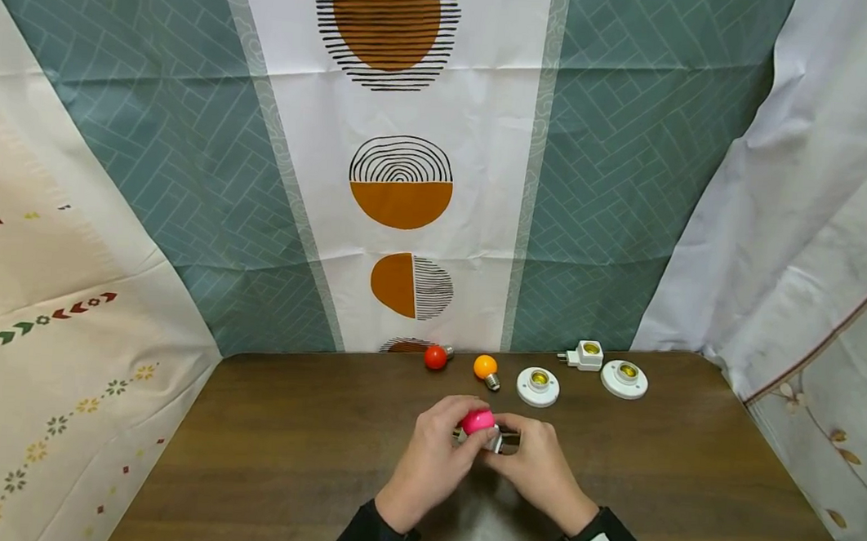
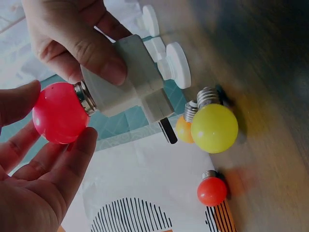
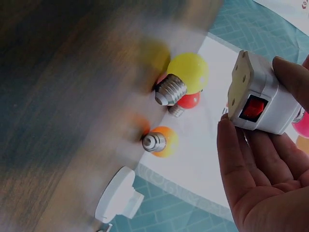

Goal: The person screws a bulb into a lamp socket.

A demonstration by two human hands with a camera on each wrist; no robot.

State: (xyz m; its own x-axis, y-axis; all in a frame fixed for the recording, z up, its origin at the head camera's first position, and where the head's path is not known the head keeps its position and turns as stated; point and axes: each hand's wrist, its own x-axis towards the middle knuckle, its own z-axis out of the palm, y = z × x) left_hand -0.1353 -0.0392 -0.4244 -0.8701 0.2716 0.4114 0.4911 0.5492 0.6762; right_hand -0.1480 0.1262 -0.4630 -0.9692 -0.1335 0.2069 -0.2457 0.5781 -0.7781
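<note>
Over the table [image 1: 306, 452], both hands meet at a bulb and its socket. My left hand [image 1: 435, 450] grips a pink bulb [image 2: 60, 113] by its round globe, thumb on one side and fingers on the other. In my right hand [image 1: 541, 464] is a white plug-in bulb socket [image 2: 128, 72], held between thumb and fingers. The bulb's metal screw base sits at the socket's mouth, with some thread showing in the left wrist view. A red switch [image 3: 254, 108] shows on the socket's side. A yellow bulb [image 2: 215, 128] lies on the table beyond, hidden by the hands in the head view.
Along the back of the table lie a red bulb [image 1: 435, 357] and an orange bulb [image 1: 485, 366]. To their right are a round white lamp holder [image 1: 538, 387], another plug-in socket [image 1: 587, 356] and a second round holder [image 1: 624, 380]. Patterned cloth [image 1: 600, 189] hangs behind.
</note>
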